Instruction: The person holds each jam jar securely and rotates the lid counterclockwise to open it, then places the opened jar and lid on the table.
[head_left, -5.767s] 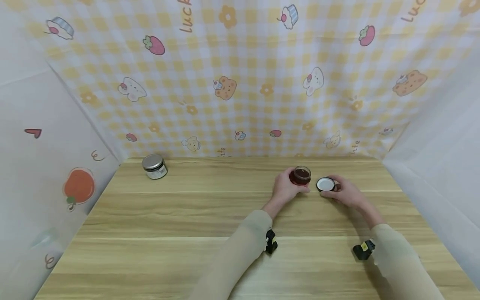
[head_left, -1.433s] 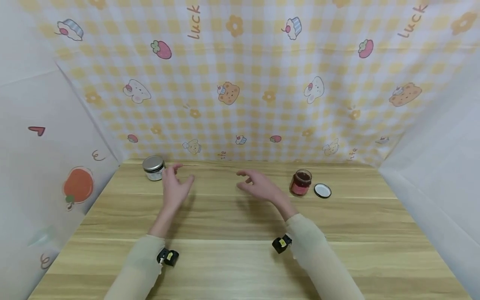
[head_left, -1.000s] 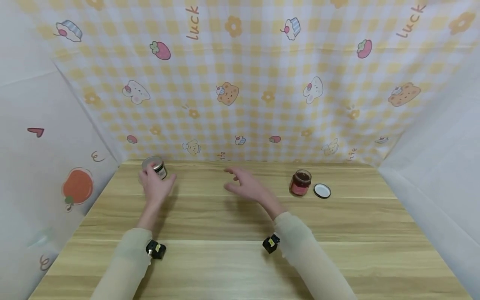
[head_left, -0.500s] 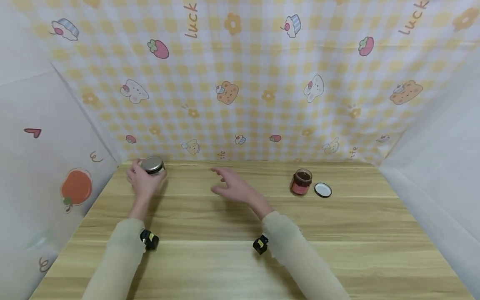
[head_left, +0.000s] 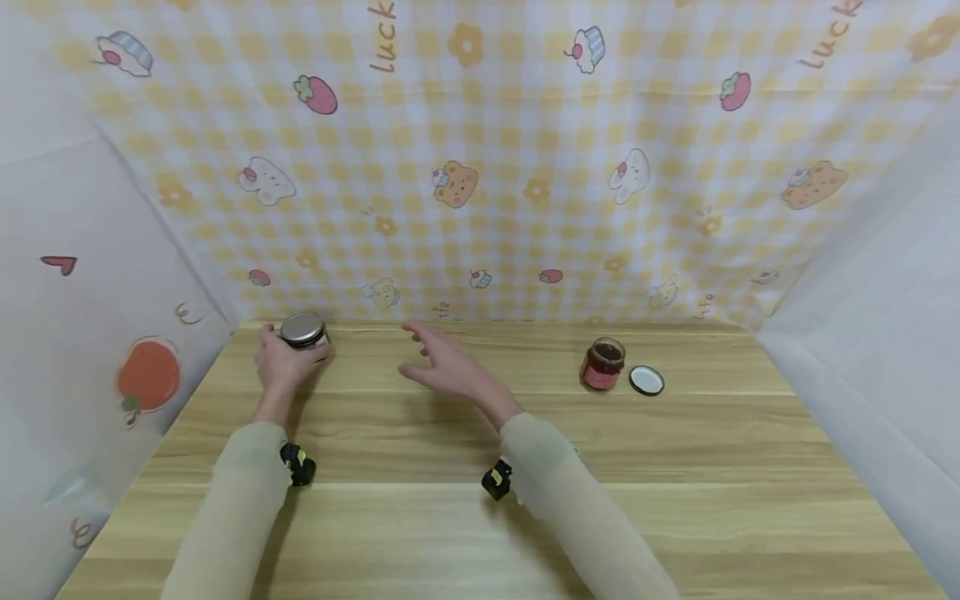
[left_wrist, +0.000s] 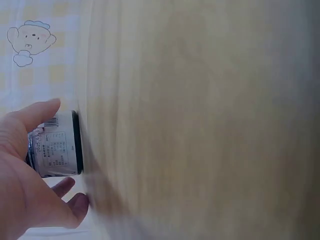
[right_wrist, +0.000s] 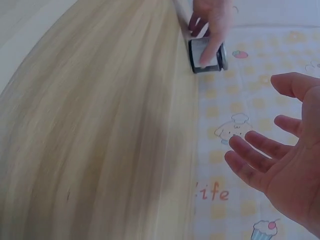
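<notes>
A lidded jar with a silver lid stands upright at the table's back left. The left hand is round it, thumb on the near right side and fingers on the left. In the left wrist view the jar's printed white label shows beside the thumb of the left hand. The right hand is held over the table to the right of the jar, holding nothing. Seen from the right wrist, the right hand has its fingers spread, apart from the jar.
An uncovered jar with dark red contents and a pink label stands at the back right. Beside it a lid lies with its white inside up. A checked cloth hangs behind the wooden table.
The left hand has left the red jar and come round the silver-lidded jar. The right hand has put down the lid and moved left. The red jar now stands a little nearer.
</notes>
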